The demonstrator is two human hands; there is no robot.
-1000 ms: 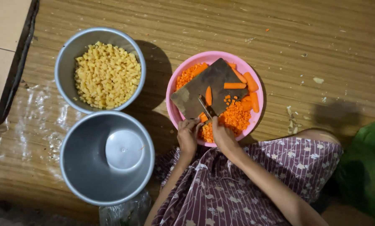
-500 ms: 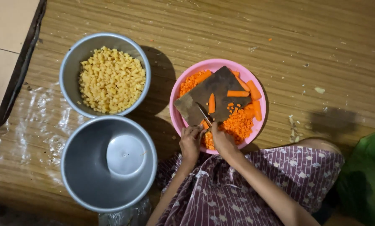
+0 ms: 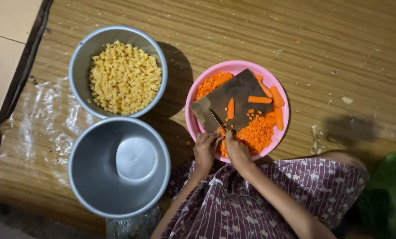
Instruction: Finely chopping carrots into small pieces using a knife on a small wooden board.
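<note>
A pink bowl (image 3: 193,102) holds a dark cutting board (image 3: 240,90), several carrot sticks (image 3: 260,99) and a heap of diced carrot (image 3: 255,135). Both hands meet at the board's near edge. My right hand (image 3: 238,149) grips a knife (image 3: 215,119) whose blade lies across the board's near left corner. Beside the blade, my left hand (image 3: 204,150) has its fingers curled on a small carrot piece (image 3: 220,132). Another carrot stick (image 3: 230,108) lies on the board just beyond the blade.
A metal bowl (image 3: 80,57) full of yellow diced pieces stands at the far left, with an empty metal pot (image 3: 80,177) just below it. All rest on a woven mat (image 3: 330,44) with scattered scraps. Clear plastic sheeting (image 3: 38,128) lies left. My patterned clothing (image 3: 260,199) fills the bottom.
Both hands stay at the board's near edge while the knife shifts slightly against the carrot piece. The view has drifted a little, and the bowls have not moved.
</note>
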